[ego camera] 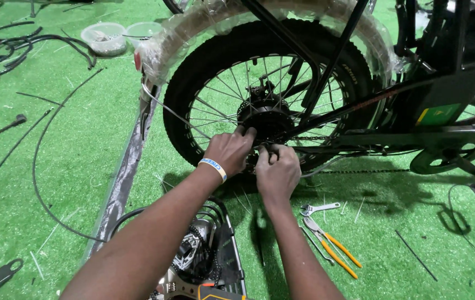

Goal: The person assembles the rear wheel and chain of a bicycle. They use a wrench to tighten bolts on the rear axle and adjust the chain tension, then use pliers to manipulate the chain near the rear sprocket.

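Fingers of my left hand curl narrowly against the rear hub; those of my right hand pinch close at the chain just below it, though what they grip I cannot tell. The hub sits at the centre of the spoked rear wheel, upright on green turf. A wrench and orange-handled pliers lie near my right forearm.
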